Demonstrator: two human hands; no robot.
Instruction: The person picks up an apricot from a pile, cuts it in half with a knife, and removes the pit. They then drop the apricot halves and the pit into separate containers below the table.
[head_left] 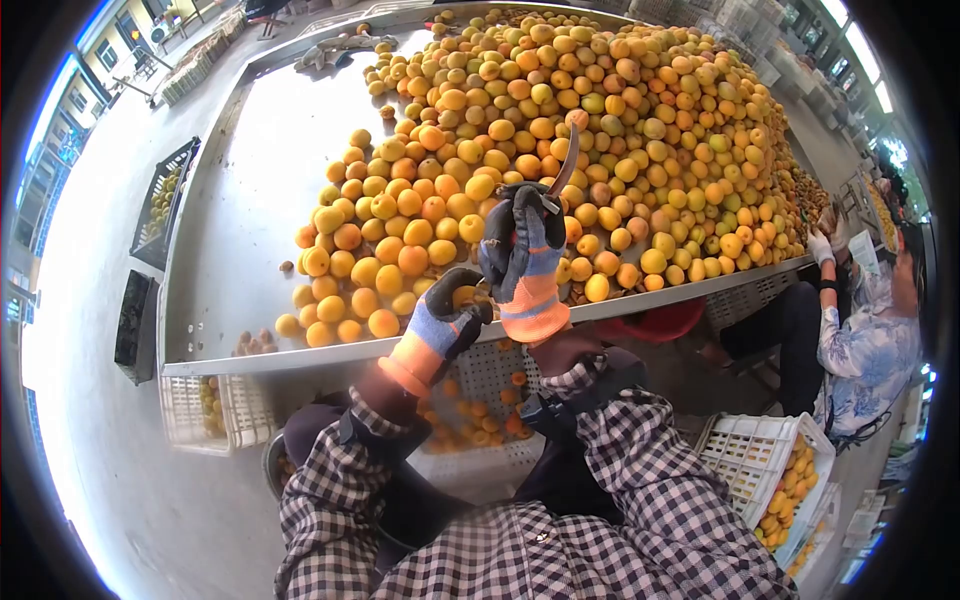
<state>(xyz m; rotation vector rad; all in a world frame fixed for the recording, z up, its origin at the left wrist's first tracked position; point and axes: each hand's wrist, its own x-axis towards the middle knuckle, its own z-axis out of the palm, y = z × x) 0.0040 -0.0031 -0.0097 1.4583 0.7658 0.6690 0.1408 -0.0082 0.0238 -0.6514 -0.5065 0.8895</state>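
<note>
My right hand [527, 262], in a black, blue and orange work glove, is closed round a knife [568, 165] whose curved blade points up and away. Just left and lower, my left hand [437, 325], gloved alike, curls round an apricot [470, 295] that shows only in part between the fingers. Both hands are close together over the near rim of a metal table [240, 190]. Beyond them spreads a large heap of whole apricots [600, 110], orange to yellow-green. Under my hands, a white plastic crate [490, 465] holds orange apricot pieces.
A white crate of apricots [750, 470] stands at the lower right. Another white crate [215, 412] is beneath the table's left corner. Black crates [165, 205] lie on the floor at left. At the right, a co-worker [870, 330] in white gloves sits beside the table.
</note>
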